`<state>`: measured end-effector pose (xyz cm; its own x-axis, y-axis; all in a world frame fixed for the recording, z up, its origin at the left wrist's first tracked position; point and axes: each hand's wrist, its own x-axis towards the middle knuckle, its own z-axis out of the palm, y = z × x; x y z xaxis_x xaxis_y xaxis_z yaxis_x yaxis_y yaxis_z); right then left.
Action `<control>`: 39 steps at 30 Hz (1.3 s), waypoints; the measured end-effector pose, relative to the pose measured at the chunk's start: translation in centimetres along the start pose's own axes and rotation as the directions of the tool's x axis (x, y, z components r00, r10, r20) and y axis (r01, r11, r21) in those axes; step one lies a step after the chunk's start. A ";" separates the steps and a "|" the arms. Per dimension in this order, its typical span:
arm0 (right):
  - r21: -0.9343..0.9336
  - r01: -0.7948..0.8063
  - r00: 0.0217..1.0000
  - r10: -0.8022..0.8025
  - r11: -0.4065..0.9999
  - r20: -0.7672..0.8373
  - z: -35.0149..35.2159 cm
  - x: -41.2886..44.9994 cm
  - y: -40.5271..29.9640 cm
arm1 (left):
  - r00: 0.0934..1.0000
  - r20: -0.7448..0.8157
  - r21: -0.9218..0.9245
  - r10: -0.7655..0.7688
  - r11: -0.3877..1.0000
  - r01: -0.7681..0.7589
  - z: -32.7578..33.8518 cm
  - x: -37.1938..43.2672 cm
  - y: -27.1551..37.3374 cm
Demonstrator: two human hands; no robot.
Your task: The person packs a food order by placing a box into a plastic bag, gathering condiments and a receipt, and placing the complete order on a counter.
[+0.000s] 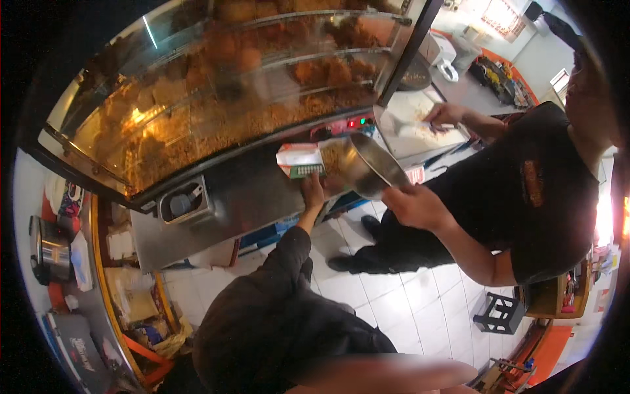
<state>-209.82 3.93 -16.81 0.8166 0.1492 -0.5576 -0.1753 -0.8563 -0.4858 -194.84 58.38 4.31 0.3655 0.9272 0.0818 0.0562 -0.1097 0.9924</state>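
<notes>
My left hand point(313, 192), at the end of a dark sleeve, holds a small paper food carton point(300, 158), white with red and green, over the steel counter point(251, 197). Right beside the carton, a tilted metal bowl point(376, 167) is held by the hand point(416, 204) of a co-worker in black. Loose brownish food point(333, 155) shows between bowl and carton; whether it is falling in is too blurred to tell. A blurred skin-toned patch below it cannot be made out. My right hand is out of view.
A glass display cabinet point(236, 88) full of fried food stands along the counter's back. A steel container point(184, 202) with a utensil sits at left. The co-worker's other hand point(443, 115) is over a white board. A black stool point(499, 313) stands on the tiled floor.
</notes>
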 end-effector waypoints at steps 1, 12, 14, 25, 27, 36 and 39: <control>0.001 -0.015 1.000 0.015 1.000 -0.015 0.2 0.4 -0.2 | 0.956 0.137 -0.146 -0.260 0.949 0.279 0.1 -0.2 1.0; 0.022 -0.021 1.000 0.021 1.000 -0.016 0.8 -0.6 0.6 | 0.968 -0.227 0.445 0.103 0.895 0.009 2.9 1.4 -0.9; 0.041 -0.043 0.999 0.043 0.998 -0.010 0.9 -1.7 0.5 | 0.964 -0.224 0.507 0.145 0.862 -0.012 2.1 2.3 -1.5; 0.118 -0.217 0.971 0.227 0.969 -0.073 1.8 -6.3 0.9 | 0.966 -0.168 -0.146 -0.195 0.974 0.171 2.0 -0.6 -0.7; 0.171 -0.262 0.959 0.276 0.950 -0.063 1.6 -6.7 0.0 | 0.966 -0.124 -0.326 -0.229 0.929 0.178 2.2 -2.2 -0.4; 0.130 -0.160 0.984 0.168 0.978 -0.055 -0.6 -5.1 -2.3 | 0.968 -0.080 -0.528 -0.236 0.834 0.160 7.0 -4.3 2.4; 0.346 -0.312 0.941 0.338 0.885 -0.019 -0.8 -2.3 -3.2 | 0.981 -0.028 -0.565 -0.190 0.813 0.141 11.0 -2.7 3.4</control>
<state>-210.73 5.98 -13.41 0.7192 -0.1587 -0.6765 -0.5999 -0.6331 -0.4892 -185.44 51.54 6.42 0.3219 0.9409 -0.1053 -0.4277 0.2437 0.8704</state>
